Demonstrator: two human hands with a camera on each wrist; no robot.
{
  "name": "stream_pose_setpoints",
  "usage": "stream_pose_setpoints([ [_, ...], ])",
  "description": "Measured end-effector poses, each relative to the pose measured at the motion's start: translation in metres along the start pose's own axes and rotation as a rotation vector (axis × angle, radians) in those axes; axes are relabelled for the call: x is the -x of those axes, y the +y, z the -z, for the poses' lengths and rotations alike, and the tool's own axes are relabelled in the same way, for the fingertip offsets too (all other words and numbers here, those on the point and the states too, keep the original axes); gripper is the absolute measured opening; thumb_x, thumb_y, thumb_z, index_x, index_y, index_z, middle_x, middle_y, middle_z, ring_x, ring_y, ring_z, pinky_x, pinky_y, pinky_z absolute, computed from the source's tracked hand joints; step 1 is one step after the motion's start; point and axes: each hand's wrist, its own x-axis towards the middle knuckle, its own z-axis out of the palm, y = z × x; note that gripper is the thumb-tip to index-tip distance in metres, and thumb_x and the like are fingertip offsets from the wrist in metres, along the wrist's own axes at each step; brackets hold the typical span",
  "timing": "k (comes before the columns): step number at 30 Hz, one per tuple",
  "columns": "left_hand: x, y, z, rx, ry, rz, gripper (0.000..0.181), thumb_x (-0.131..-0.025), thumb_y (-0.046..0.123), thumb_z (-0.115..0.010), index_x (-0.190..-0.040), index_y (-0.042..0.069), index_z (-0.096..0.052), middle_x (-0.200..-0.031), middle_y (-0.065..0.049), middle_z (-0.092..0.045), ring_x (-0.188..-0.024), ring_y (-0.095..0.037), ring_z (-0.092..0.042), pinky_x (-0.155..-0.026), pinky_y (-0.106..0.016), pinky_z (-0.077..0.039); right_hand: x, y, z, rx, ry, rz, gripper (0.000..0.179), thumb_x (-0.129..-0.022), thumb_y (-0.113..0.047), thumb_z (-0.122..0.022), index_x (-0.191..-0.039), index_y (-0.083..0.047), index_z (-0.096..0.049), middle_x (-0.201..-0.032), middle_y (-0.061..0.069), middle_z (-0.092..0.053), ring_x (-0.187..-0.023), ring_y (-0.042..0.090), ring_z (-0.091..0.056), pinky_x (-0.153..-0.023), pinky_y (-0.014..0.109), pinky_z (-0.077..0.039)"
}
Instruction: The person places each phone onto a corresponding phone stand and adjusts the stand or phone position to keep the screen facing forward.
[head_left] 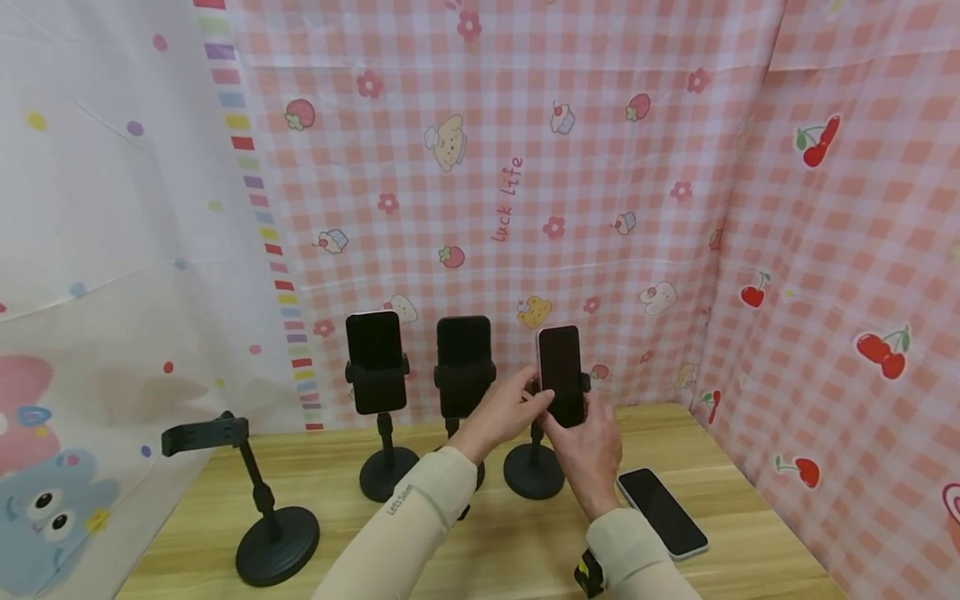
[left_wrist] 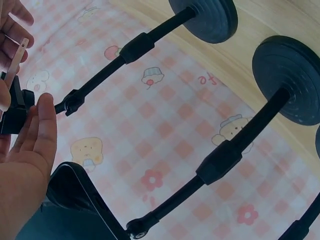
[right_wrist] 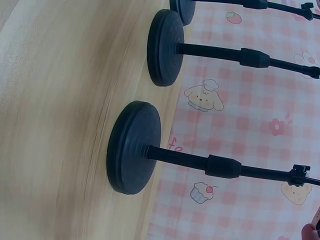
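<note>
In the head view both hands are at a dark-screened smartphone with a pale pink edge, upright at the clamp of the rightmost black phone stand. My right hand grips the phone's lower end, thumb along its front. At its left side is my left hand. The left wrist view has the left hand's fingers behind the black clamp, its thumb near the thin phone edge. Only a fingertip and phone corner enter the right wrist view.
Two more stands hold phones, the left phone and the middle phone. An unloaded stand with a tilted clamp is at far left. Another phone lies on the wooden table beside the right forearm. Patterned cloth hangs behind.
</note>
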Motion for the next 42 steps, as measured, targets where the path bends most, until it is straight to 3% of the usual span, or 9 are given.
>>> stream_pose_setpoints([
  [14,0.001,-0.005,-0.005,-0.006,0.132,-0.015,0.018,-0.099,0.033,-0.063,-0.107,0.018,-0.065,-0.099,0.005,-0.066,-0.087,-0.012,-0.063,-0.072,-0.03,-0.053,0.001,0.0,-0.005,-0.03,0.019,-0.029,0.074,-0.076,-0.064,-0.076,-0.117,-0.005,-0.061,-0.096,0.012,-0.052,-0.083,0.029,-0.051,-0.068,0.043,-0.042],
  [23,0.0,-0.003,-0.012,-0.009,0.221,-0.032,0.014,-0.097,0.03,-0.066,-0.101,0.016,-0.065,-0.084,0.006,-0.063,-0.07,-0.012,-0.054,-0.062,-0.025,-0.047,-0.002,-0.002,-0.009,-0.051,0.046,-0.068,0.072,-0.075,-0.056,-0.081,-0.119,-0.003,-0.059,-0.099,0.015,-0.053,-0.088,0.031,-0.051,-0.071,0.045,-0.043],
  [42,-0.004,-0.005,-0.018,0.005,0.281,-0.032,0.017,-0.096,0.028,-0.067,-0.108,0.016,-0.066,-0.083,0.006,-0.064,-0.068,-0.012,-0.056,-0.062,-0.024,-0.052,-0.004,-0.009,-0.01,-0.089,0.065,-0.102,0.067,-0.075,-0.052,-0.08,-0.118,-0.003,-0.063,-0.1,0.014,-0.056,-0.091,0.031,-0.051,-0.075,0.047,-0.042],
])
